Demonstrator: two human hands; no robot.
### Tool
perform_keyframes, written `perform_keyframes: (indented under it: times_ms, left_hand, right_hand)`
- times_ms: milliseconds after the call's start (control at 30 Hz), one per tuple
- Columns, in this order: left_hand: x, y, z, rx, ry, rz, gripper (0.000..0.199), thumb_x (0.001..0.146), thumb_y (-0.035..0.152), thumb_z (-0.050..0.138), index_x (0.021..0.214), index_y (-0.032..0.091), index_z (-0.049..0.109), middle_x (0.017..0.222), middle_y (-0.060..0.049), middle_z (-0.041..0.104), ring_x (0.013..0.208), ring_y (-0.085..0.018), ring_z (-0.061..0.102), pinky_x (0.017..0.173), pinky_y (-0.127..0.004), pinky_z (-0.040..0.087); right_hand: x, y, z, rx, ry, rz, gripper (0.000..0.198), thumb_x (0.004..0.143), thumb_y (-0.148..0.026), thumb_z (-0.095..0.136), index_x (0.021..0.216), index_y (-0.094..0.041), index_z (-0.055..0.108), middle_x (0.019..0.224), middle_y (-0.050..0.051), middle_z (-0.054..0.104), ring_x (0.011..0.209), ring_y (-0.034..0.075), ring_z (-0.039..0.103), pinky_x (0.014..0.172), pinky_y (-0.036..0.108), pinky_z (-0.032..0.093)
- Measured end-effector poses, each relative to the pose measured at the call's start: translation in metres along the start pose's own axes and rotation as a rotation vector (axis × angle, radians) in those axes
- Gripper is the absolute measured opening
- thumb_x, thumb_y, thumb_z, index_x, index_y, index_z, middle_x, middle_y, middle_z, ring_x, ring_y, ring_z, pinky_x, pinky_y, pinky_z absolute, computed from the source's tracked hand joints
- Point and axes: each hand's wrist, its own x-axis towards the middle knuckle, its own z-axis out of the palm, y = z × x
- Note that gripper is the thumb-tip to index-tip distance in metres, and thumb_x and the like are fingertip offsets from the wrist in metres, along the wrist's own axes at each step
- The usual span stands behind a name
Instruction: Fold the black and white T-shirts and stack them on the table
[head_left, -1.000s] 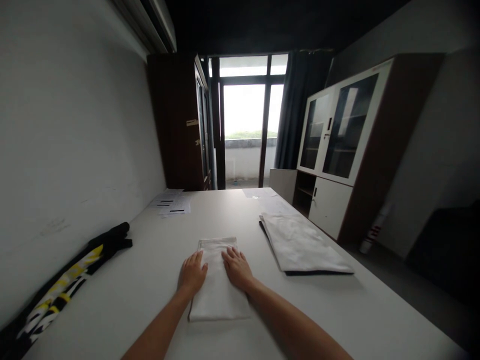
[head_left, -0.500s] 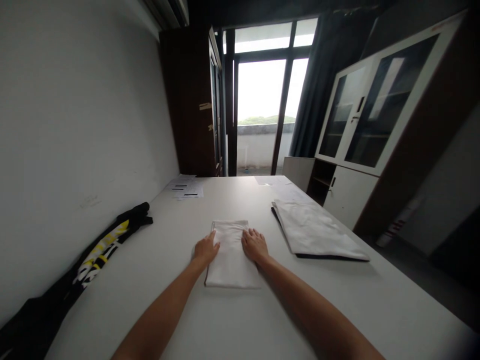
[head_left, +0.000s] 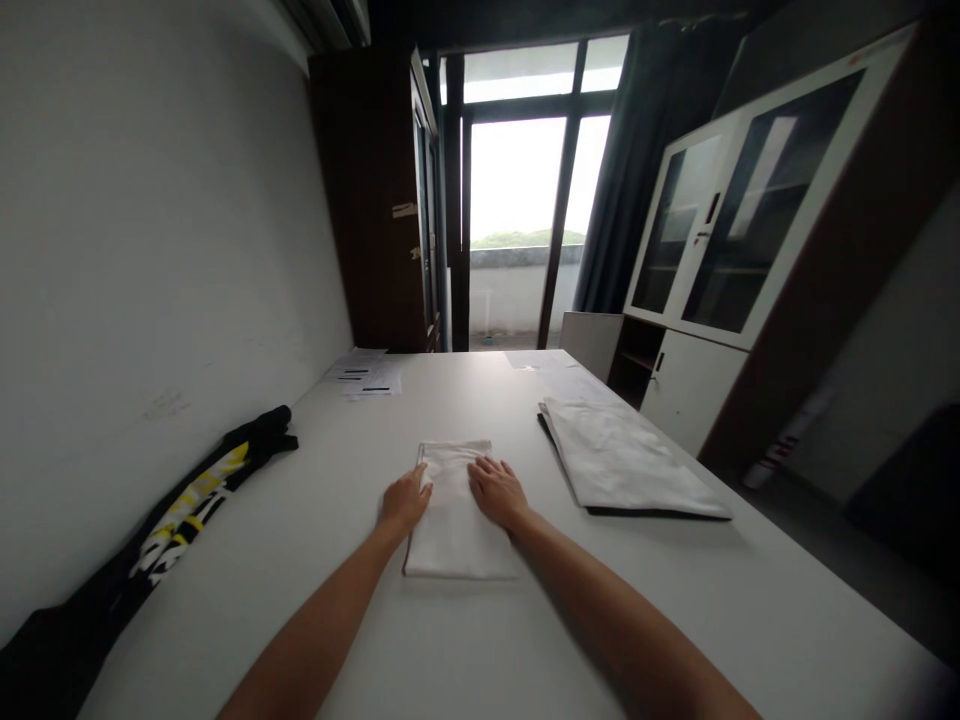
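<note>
A white cloth (head_left: 457, 540), folded into a neat rectangle, lies flat on the white table (head_left: 442, 650) in front of me. At its left edge rests my left hand (head_left: 405, 498), fingers stretched out and touching the fabric near the upper corner. My right hand (head_left: 499, 490) lies flat on the upper right part of the cloth, its fingers extended. Neither hand grips anything. Further right lies a larger folded white cloth (head_left: 630, 455) with a dark layer showing beneath its edge.
Along the wall on the left lies a black garment (head_left: 202, 490) with yellow and white print. Papers (head_left: 367, 375) lie at the table's far left corner, and more sheets (head_left: 555, 375) at the far right. A white cabinet (head_left: 690, 390) stands beyond the right edge.
My right hand has slid slightly left, further onto the folded cloth. My left hand stays at its left edge. The whole view has shifted a little.
</note>
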Motion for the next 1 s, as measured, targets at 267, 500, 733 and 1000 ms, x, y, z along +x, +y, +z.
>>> perform_keyframes:
  times_ms: [267,500,733,1000]
  left_hand:
    - [-0.002,0.002,-0.003,0.011,-0.01,0.021,0.041,0.1,0.034,0.05,0.14,0.023,0.059,0.131,-0.009,0.069,0.118,-0.022,0.065,0.102,-0.031,0.046]
    - [-0.003,0.006,-0.002,0.003,-0.002,0.001,0.041,0.101,0.033,0.048,0.139,0.026,0.058,0.134,-0.007,0.067,0.118,-0.022,0.065,0.103,-0.032,0.045]
    - [-0.003,0.008,-0.003,-0.014,0.004,-0.006,0.039,0.101,0.032,0.048,0.137,0.024,0.06,0.133,-0.007,0.068,0.117,-0.022,0.065,0.102,-0.032,0.046]
    - [-0.003,0.009,-0.004,-0.042,0.026,-0.03,0.046,0.098,0.031,0.051,0.143,0.024,0.055,0.131,-0.008,0.066,0.113,-0.021,0.064,0.098,-0.029,0.046]
  right_hand:
    - [0.01,0.025,0.003,-0.02,0.049,0.166,0.051,0.104,-0.041,0.04,0.149,-0.023,0.05,0.16,0.011,0.041,0.151,0.026,0.03,0.121,0.044,0.021]
    - [0.022,0.011,0.008,0.055,-0.064,-0.084,0.054,0.104,-0.042,0.036,0.156,-0.028,0.043,0.165,0.004,0.034,0.154,0.021,0.025,0.124,0.042,0.018]
    - [0.052,0.009,0.005,0.03,-0.241,0.058,0.06,0.105,-0.052,0.035,0.161,-0.032,0.031,0.17,0.007,0.02,0.156,0.03,0.014,0.12,0.06,0.014]
    - [0.07,-0.001,0.012,0.032,-0.162,-0.04,0.056,0.106,-0.052,0.031,0.158,-0.033,0.037,0.168,0.004,0.026,0.156,0.025,0.016,0.123,0.051,0.012]
